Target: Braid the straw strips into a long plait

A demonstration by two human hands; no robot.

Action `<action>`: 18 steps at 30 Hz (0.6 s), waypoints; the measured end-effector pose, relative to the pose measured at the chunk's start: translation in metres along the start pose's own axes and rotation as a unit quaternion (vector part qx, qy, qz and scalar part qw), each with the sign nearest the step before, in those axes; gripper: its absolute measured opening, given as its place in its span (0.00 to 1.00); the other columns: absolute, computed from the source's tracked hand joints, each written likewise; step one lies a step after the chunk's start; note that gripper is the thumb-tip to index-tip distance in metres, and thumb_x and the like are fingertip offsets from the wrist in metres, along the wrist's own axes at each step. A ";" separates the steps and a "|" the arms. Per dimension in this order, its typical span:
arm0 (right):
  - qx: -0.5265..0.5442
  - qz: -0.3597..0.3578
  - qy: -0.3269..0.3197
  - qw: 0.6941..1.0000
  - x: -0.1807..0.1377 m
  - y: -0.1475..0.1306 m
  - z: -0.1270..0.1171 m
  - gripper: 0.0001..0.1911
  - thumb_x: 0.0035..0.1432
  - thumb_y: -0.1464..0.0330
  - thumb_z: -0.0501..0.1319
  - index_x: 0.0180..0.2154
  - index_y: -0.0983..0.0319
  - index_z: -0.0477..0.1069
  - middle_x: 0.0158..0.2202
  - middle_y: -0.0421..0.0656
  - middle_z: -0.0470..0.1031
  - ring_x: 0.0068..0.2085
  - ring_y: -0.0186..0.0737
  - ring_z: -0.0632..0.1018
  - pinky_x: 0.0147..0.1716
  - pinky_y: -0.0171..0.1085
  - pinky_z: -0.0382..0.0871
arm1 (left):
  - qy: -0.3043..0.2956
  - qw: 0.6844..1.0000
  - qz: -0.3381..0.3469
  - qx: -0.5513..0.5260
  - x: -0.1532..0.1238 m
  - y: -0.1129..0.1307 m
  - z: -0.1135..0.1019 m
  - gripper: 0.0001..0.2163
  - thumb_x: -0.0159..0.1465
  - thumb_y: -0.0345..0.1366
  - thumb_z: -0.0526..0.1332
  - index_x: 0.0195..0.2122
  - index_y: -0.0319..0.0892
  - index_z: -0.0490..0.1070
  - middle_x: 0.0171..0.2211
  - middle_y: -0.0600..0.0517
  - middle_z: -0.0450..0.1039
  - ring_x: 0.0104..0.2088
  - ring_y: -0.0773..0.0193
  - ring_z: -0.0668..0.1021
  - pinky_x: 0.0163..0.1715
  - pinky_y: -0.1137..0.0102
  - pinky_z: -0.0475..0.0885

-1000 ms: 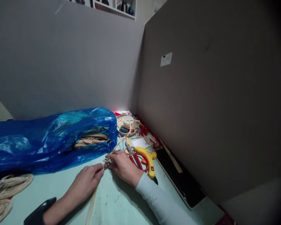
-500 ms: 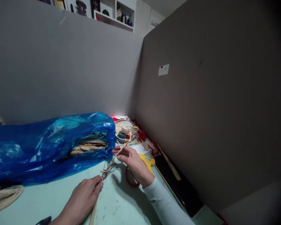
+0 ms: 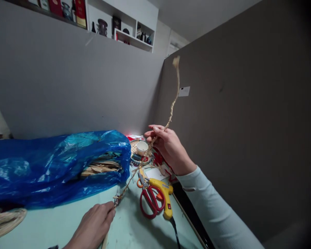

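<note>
A twisted straw cord (image 3: pixel 171 108) runs up from my left hand, through my right hand, to a frayed, blurred tip above. My left hand (image 3: pixel 94 221) is closed low on the table around the cord's lower end. A small metal piece (image 3: pixel 116 200) shows at its fingertips, too small to name. Raised to the right, my right hand (image 3: pixel 172 148) pinches the cord between thumb and fingers. Under the cord lie red-handled scissors (image 3: pixel 155 200) and a yellow glue gun (image 3: pixel 168 199) with a black cable, side by side.
A blue plastic bag (image 3: pixel 49 169) with dried straw strips (image 3: pixel 102 168) in its mouth fills the left. At the back corner, a white cup (image 3: pixel 142 148) stands on a woven tray (image 3: pixel 133 148). A straw coil (image 3: pixel 7 223) lies far left. Grey partitions (image 3: pixel 93 86) enclose the table.
My right hand has moved up and to the right along the cord, which now stands upright above it. Scissors and glue gun have come into fuller view. My left hand stays low, still closed.
</note>
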State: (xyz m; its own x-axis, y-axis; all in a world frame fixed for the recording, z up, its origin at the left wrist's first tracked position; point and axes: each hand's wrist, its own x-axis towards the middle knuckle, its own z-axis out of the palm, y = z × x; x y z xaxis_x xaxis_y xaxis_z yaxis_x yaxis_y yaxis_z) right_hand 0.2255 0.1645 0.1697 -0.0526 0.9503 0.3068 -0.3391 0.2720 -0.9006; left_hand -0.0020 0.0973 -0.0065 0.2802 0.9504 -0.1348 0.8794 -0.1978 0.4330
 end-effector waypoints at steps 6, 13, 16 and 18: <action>-0.130 -0.041 -0.087 0.987 0.020 -0.034 0.021 0.14 0.72 0.69 0.53 0.37 0.66 0.76 0.32 0.46 0.82 0.32 0.34 0.79 0.35 0.33 0.70 | 0.011 1.000 -0.004 -0.009 0.002 -0.003 0.004 0.18 0.70 0.34 0.46 0.37 0.44 0.76 0.40 0.40 0.83 0.44 0.46 0.82 0.42 0.60 0.69; -0.350 -0.037 -0.134 0.926 0.080 -0.032 0.060 0.20 0.73 0.67 0.54 0.29 0.68 0.75 0.24 0.43 0.75 0.25 0.33 0.71 0.27 0.32 0.65 | 0.025 0.999 -0.001 -0.036 0.003 -0.007 0.006 0.17 0.69 0.32 0.48 0.39 0.46 0.78 0.40 0.44 0.84 0.45 0.51 0.83 0.41 0.65 0.69; -0.359 -0.005 -0.132 0.924 0.116 -0.006 0.084 0.13 0.71 0.64 0.58 0.43 0.69 0.75 0.38 0.48 0.78 0.34 0.39 0.78 0.34 0.39 0.75 | 0.026 0.999 -0.010 -0.043 0.004 -0.006 0.007 0.17 0.69 0.32 0.48 0.37 0.44 0.79 0.40 0.42 0.83 0.43 0.47 0.82 0.40 0.62 0.68; -0.353 -0.010 -0.131 0.926 0.133 0.019 0.100 0.17 0.68 0.62 0.62 0.54 0.64 0.71 0.52 0.49 0.75 0.46 0.44 0.79 0.44 0.46 0.77 | 0.024 0.998 -0.013 -0.055 0.005 -0.006 0.006 0.17 0.68 0.32 0.49 0.34 0.43 0.78 0.38 0.41 0.83 0.42 0.46 0.81 0.40 0.61 0.68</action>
State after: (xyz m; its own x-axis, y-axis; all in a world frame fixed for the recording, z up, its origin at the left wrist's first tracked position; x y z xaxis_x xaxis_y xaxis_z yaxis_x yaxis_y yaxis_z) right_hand 0.1184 0.2809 0.2237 -0.3105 0.8996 0.3072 0.3512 0.4089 -0.8423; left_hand -0.0037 0.1018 -0.0151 0.2373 0.9657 -0.1059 0.8378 -0.1482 0.5255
